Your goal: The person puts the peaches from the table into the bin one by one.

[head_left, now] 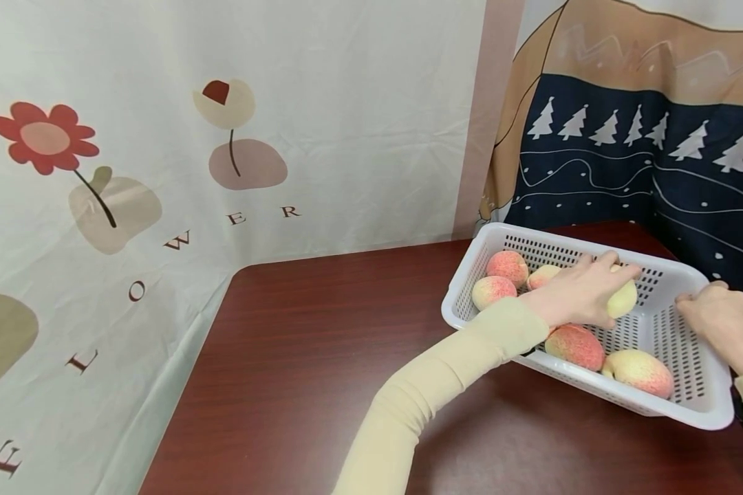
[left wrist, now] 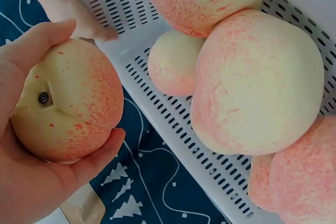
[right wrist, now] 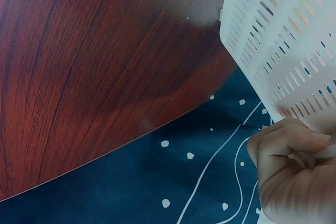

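Observation:
In the head view my left hand (head_left: 578,295) is over a white perforated plastic basket (head_left: 708,418), gripping a yellow peach (head_left: 623,300). The left wrist view shows that peach (left wrist: 84,93) with a red blush and a dark stem pit, held between thumb and fingers. My right hand (head_left: 721,326) holds the basket's right end; in the right wrist view its curled fingers (right wrist: 289,137) close round the rim. Inside the basket lie several more peaches, among them a red one (head_left: 574,346), a yellow-pink one (head_left: 640,372) and a pair at the left end (head_left: 494,292).
The basket stands on a dark red wooden table (head_left: 322,357), near its far right part. A pale flower-print curtain (head_left: 359,137) hangs behind the table. At the right hangs a navy cloth (head_left: 594,179) with white trees, close to the basket.

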### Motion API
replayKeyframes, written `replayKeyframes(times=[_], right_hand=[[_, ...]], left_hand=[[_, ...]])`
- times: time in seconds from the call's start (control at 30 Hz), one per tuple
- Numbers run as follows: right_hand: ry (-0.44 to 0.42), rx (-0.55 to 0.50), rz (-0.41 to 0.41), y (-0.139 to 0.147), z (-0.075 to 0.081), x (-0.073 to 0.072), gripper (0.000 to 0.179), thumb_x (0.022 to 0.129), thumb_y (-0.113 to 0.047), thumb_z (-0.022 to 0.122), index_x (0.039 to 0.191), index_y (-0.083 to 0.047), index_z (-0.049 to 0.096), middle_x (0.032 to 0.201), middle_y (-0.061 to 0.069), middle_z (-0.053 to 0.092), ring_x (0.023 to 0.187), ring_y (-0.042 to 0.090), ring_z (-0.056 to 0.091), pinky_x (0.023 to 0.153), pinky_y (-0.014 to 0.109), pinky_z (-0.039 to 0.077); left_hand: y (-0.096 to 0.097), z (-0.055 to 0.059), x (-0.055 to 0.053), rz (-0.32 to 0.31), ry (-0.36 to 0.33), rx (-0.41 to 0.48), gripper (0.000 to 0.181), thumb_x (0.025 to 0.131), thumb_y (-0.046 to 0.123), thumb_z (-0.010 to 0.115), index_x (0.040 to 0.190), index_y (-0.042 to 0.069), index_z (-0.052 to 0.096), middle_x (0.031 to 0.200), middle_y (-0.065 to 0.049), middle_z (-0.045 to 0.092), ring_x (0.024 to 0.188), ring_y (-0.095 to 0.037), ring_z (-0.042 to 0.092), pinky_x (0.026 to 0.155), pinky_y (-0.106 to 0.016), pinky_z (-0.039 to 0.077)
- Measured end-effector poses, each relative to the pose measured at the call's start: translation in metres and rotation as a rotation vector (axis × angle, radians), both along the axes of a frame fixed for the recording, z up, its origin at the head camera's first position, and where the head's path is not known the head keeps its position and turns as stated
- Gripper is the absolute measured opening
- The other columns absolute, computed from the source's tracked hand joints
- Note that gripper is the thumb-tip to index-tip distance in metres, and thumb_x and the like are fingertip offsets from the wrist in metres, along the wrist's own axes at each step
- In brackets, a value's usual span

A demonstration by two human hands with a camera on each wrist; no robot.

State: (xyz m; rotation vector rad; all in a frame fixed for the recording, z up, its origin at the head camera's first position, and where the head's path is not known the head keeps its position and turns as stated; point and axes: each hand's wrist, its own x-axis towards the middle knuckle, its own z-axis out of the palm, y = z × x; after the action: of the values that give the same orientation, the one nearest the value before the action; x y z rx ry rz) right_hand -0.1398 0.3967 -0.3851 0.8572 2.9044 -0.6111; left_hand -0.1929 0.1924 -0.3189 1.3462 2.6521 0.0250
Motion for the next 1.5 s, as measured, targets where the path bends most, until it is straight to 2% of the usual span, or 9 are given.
replayKeyframes(times=[0.2, 0.3, 0.47, 0.57, 0.7, 0.97, 1.17, 1.37, 1.5], right_hand=[[0.004, 0.001, 0.011, 0.001, -0.001, 0.001, 0.056, 0.094, -0.017, 0.033, 0.115, 0.033, 0.022, 0.072, 0.035, 0.042, 0.049, 0.034, 0.058, 0.04, 0.036, 0.049], [0.014, 0.0, 0.013, 0.001, -0.002, 0.0, 0.056, 0.094, -0.018, 0.033, 0.114, 0.034, 0.023, 0.071, 0.035, 0.042, 0.049, 0.034, 0.058, 0.04, 0.036, 0.048], [0.028, 0.001, 0.015, 0.002, -0.002, 0.0, 0.057, 0.093, -0.018, 0.033, 0.113, 0.034, 0.024, 0.07, 0.035, 0.042, 0.049, 0.034, 0.058, 0.039, 0.036, 0.048], [0.026, 0.0, 0.018, 0.003, -0.001, 0.0, 0.055, 0.093, -0.018, 0.033, 0.112, 0.034, 0.024, 0.069, 0.035, 0.042, 0.048, 0.034, 0.058, 0.04, 0.036, 0.048], [0.024, -0.001, 0.025, 0.003, 0.0, 0.0, 0.055, 0.093, -0.018, 0.033, 0.11, 0.033, 0.025, 0.068, 0.034, 0.043, 0.048, 0.033, 0.058, 0.041, 0.036, 0.049], [0.002, -0.001, 0.011, 0.002, 0.002, -0.001, 0.063, 0.093, -0.023, 0.035, 0.116, 0.034, 0.022, 0.074, 0.037, 0.042, 0.051, 0.035, 0.058, 0.04, 0.036, 0.049], [-0.002, -0.005, 0.014, 0.002, 0.003, 0.0, 0.065, 0.094, -0.026, 0.035, 0.116, 0.034, 0.022, 0.073, 0.037, 0.042, 0.05, 0.035, 0.059, 0.041, 0.037, 0.049], [-0.012, -0.003, 0.004, 0.001, 0.002, 0.001, 0.064, 0.095, -0.025, 0.034, 0.117, 0.034, 0.021, 0.076, 0.039, 0.041, 0.051, 0.036, 0.059, 0.041, 0.037, 0.049], [-0.011, 0.002, 0.002, 0.002, 0.002, 0.0, 0.062, 0.095, -0.023, 0.032, 0.117, 0.034, 0.02, 0.077, 0.039, 0.04, 0.051, 0.036, 0.059, 0.04, 0.036, 0.049]], left_hand=[[0.015, -0.003, 0.002, -0.034, 0.006, -0.076, 0.087, 0.08, 0.052, 0.069, 0.149, 0.041, 0.016, 0.152, 0.014, 0.021, 0.134, -0.006, 0.029, 0.11, -0.019, 0.027], [0.023, -0.006, 0.005, -0.036, -0.001, -0.116, 0.091, 0.08, 0.053, 0.069, 0.149, 0.042, 0.012, 0.153, 0.014, 0.018, 0.134, -0.004, 0.029, 0.11, -0.018, 0.026], [0.034, -0.008, 0.01, 0.012, -0.033, -0.171, 0.096, 0.078, 0.053, 0.07, 0.148, 0.047, 0.005, 0.154, 0.019, 0.013, 0.135, -0.003, 0.027, 0.104, -0.02, 0.034], [0.039, -0.009, 0.012, 0.019, -0.046, -0.17, 0.097, 0.077, 0.05, 0.072, 0.147, 0.045, 0.005, 0.15, 0.022, 0.019, 0.131, 0.0, 0.033, 0.101, -0.018, 0.036], [0.044, -0.012, 0.014, -0.009, -0.04, -0.182, 0.098, 0.077, 0.049, 0.074, 0.145, 0.039, 0.005, 0.145, 0.022, 0.027, 0.124, 0.004, 0.037, 0.104, -0.013, 0.031], [0.052, -0.017, 0.022, -0.003, 0.039, -0.243, 0.089, 0.08, 0.048, 0.07, 0.146, 0.051, 0.01, 0.155, 0.019, 0.005, 0.129, 0.001, 0.029, 0.098, -0.011, 0.032], [0.052, -0.016, 0.023, -0.053, 0.025, -0.262, 0.094, 0.083, 0.045, 0.068, 0.149, 0.046, 0.001, 0.156, 0.021, 0.009, 0.136, 0.005, 0.022, 0.11, -0.012, 0.022], [0.052, -0.016, 0.025, -0.055, -0.008, -0.268, 0.091, 0.084, 0.041, 0.068, 0.149, 0.046, 0.005, 0.153, 0.023, 0.014, 0.128, 0.008, 0.032, 0.102, -0.01, 0.032], [0.056, -0.018, 0.028, 0.008, -0.026, -0.292, 0.088, 0.086, 0.038, 0.067, 0.147, 0.05, 0.004, 0.155, 0.022, 0.003, 0.117, 0.007, 0.04, 0.084, -0.01, 0.041]])
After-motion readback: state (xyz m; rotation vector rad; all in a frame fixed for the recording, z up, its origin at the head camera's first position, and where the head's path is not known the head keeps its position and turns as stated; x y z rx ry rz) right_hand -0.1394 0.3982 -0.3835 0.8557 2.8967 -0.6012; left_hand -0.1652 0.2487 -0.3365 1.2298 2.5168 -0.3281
